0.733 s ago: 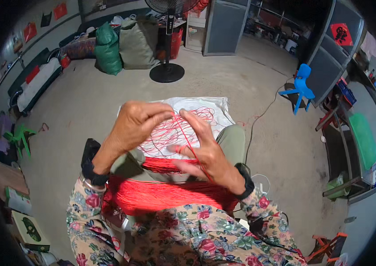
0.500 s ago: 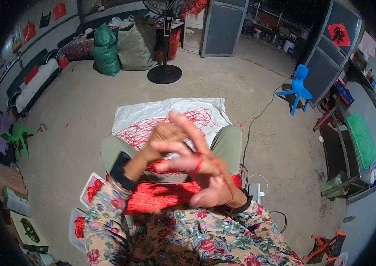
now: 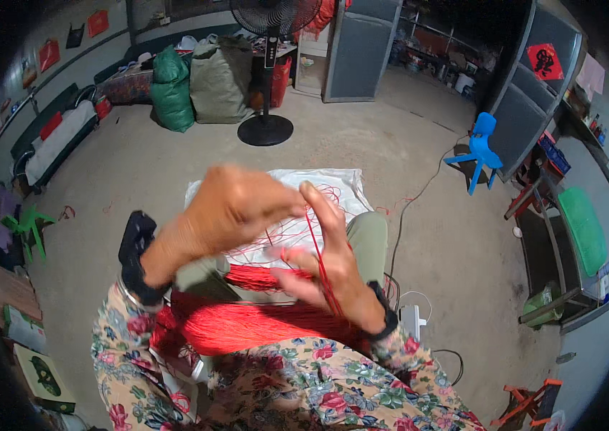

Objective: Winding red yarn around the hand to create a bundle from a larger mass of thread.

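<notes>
- Red cord point(image 3: 319, 251): drawn between the two hands, above the lap, running down across the right hand toward the wrist.
- Left hand point(image 3: 236, 197): fingers curled, tips close to the right index fingertip; motion blur, so I can't tell whether it pinches the cord.
- Right hand point(image 3: 337, 269): index finger raised, fingers spread apart, cord lying over it.
- Thick red bundle point(image 3: 254, 327) across the lap.
- White sheet point(image 3: 344, 183) on floor beyond knees, loose red strands over it.
</notes>
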`<state>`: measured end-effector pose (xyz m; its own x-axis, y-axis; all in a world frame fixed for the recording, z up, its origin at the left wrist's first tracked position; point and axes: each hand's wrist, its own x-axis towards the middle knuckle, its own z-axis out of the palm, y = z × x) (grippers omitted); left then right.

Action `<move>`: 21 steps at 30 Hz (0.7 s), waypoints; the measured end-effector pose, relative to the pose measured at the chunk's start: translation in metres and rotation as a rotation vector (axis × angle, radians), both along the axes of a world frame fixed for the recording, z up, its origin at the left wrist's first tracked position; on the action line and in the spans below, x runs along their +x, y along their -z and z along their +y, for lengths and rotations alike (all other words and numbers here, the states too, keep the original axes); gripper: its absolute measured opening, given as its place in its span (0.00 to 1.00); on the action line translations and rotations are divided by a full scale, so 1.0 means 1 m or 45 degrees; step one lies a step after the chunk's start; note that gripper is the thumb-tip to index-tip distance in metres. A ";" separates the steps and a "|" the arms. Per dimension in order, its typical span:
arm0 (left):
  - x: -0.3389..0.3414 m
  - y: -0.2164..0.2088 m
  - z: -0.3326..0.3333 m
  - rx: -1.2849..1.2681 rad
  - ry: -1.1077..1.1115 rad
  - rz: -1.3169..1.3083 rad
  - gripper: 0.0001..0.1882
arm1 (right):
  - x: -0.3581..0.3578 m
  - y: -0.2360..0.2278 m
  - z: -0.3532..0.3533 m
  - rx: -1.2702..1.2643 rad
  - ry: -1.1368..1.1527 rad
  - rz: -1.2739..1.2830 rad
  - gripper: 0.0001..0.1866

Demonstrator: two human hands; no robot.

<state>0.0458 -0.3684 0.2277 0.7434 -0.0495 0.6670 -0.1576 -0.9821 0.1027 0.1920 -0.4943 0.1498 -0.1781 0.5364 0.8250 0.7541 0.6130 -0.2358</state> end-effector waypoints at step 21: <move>-0.001 -0.006 0.018 -0.223 0.023 0.010 0.05 | -0.011 -0.007 -0.023 -0.159 -0.093 0.220 0.09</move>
